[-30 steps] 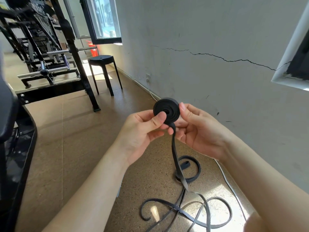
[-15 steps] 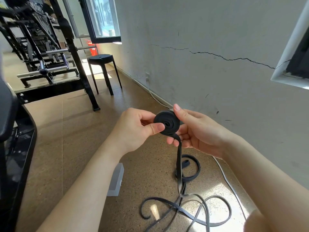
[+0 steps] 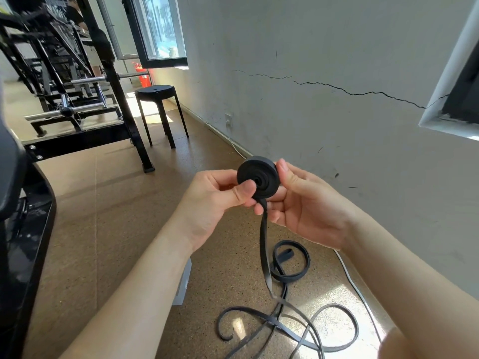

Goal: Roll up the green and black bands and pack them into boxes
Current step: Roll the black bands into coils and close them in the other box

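Progress on the black band [image 3: 263,242] looks, at a guess, about halfway: a thick roll [image 3: 259,177] is already wound, yet a long tail is left loose and no band sits in any box. No green band shows in view, so how that one stands cannot be told.

Below and left of the roll, what looks like a pale box [image 3: 182,283] lies on the floor [image 3: 103,229], mostly hidden by the left forearm; whether it is open or filled cannot be seen. Just left of the roll, the left hand [image 3: 217,198] pinches it, thumb flat on the near face close to the centre, the other fingers curled behind.

The roll is held up in the air between the two hands, its flat face turned toward the camera. Its layers lie tight and even, matte black, with a small hole in the middle.

Just right of the roll, the right hand [image 3: 305,203] cups it from behind, fingers [image 3: 282,168] curled over the rim and round the spot where the tail leaves the underside.

From the roll the tail hangs straight down, a flat, narrow, limp strip. It reaches the floor, where the rest lies in loose crossing loops below and slightly right of the roll, partly in a patch of sun. Those loops remain to be wound in, and boxing comes after.
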Available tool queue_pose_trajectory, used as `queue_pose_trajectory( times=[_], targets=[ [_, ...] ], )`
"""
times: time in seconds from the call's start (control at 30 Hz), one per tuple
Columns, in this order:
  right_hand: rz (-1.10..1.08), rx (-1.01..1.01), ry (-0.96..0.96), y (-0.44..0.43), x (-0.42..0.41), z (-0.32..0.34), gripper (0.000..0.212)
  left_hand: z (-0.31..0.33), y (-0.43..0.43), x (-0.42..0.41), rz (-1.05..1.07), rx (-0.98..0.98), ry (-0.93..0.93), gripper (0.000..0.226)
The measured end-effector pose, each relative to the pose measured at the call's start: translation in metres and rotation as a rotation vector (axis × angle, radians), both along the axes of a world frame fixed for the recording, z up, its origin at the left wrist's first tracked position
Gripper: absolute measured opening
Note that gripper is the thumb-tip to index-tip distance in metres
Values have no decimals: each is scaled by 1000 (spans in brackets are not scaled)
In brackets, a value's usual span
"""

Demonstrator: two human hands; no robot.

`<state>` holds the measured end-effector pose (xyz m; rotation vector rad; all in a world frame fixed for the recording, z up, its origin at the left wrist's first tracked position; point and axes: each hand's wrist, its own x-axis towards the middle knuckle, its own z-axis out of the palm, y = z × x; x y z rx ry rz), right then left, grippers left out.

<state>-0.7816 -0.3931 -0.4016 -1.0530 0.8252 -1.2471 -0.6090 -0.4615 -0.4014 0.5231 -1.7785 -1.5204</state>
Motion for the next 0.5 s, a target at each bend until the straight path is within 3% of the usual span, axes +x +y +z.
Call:
queue_pose_trajectory(
  times=[0.07,0.23,0.37,0.5],
  targets=[
    [-13,19,139,2,-2,4,77,1,-3,3,93,-146,-74,35],
    [-99,13,352,5,3,9,80,5,-5,5,183,-292,-209,19],
    [-114,12,342,4,3,9,71,6,-5,7,205,-344,-261,13],
    [-103,11,193,3,3,5,71,0,-6,5,141,-226,-147,25]
  ],
)
